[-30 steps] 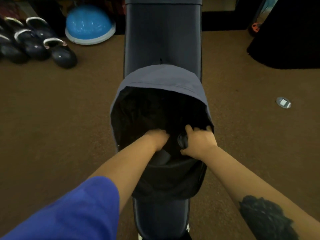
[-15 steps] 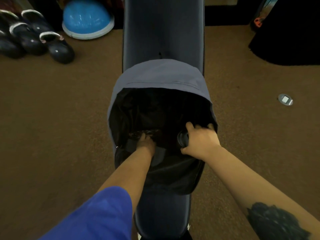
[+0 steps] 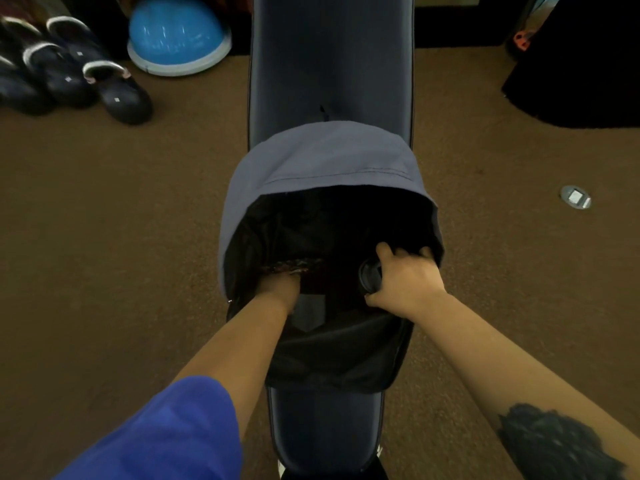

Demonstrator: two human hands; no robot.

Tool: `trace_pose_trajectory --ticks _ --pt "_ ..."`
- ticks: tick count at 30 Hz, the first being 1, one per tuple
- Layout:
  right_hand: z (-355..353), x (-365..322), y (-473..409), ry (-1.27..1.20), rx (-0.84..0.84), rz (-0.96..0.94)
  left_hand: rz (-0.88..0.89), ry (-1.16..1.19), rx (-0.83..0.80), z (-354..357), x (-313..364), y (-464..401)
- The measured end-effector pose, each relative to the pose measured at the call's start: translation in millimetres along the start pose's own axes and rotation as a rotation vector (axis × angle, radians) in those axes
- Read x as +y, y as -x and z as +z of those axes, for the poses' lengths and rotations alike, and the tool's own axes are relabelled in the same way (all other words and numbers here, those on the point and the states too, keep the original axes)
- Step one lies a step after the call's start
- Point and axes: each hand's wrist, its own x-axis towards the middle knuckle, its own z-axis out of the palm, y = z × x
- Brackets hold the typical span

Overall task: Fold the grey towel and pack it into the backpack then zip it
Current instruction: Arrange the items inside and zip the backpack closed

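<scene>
1. The left hand is deep in the backpack at middle frame, likely pushing the towel down; I cannot tell its grip, or see the towel.
2. The right hand grips the rim, holding it open on the table.

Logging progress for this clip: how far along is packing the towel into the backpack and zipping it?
Done: no loose towel shows on the bench, so it is apparently inside, though the dark interior hides it. In hand: the left hand reaches into the backpack, fingers out of sight, while the right hand grips the opening's edge. Left: the grey flap stands open, so zipping remains.
</scene>
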Motion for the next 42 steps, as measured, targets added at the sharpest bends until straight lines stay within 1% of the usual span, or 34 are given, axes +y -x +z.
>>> trace_pose_trajectory --ticks 1,4,8,10,14,16,17,18,22,27,29,33,35,37,39,42 --pt "1 0 0 -0.003 0.0 0.0 0.016 -0.037 -0.022 -3 3 4" --pt "0 2 -1 -0.014 -0.007 0.002 0.035 -0.021 -0.064 -7 6 2" --pt "1 2 -2 -0.024 -0.002 0.003 0.034 -0.036 -0.05 -2 9 -4" --pt "2 2 -2 -0.028 0.002 0.002 0.039 -0.079 0.015 1 11 -2" --pt "1 3 -2 -0.033 -0.006 0.006 0.084 -0.106 0.239 -9 12 5" --pt "0 3 -3 -0.036 -0.009 0.004 0.076 -0.111 0.339 -17 11 6" --pt "-1 2 -4 -0.037 -0.012 0.002 0.063 -0.122 0.36 -21 10 6" --pt "-2 2 -5 -0.041 -0.016 0.001 0.047 -0.129 0.353 -24 12 5" --pt "-2 4 -8 -0.059 -0.021 0.003 0.014 -0.175 0.211 -31 15 -4" --pt "-1 3 -9 -0.069 -0.021 0.006 0.077 -0.232 0.201 -34 12 -3" --pt "-2 2 -9 -0.058 -0.029 0.012 0.107 -0.235 0.219 -37 12 4" --pt "-8 2 -9 -0.069 -0.062 0.021 0.188 -0.271 0.356 -42 14 28" --pt "-11 1 -10 -0.094 -0.092 0.026 0.255 -0.309 0.393 -40 14 40" --pt "-14 0 -10 -0.111 -0.112 0.031 0.33 -0.358 0.361 -35 15 50" --pt "-15 -2 -11 -0.11 -0.118 0.037 0.385 -0.391 0.292 -29 18 56" --pt "-15 -3 -12 -0.11 -0.138 0.052 0.413 -0.436 0.204 -21 20 55"
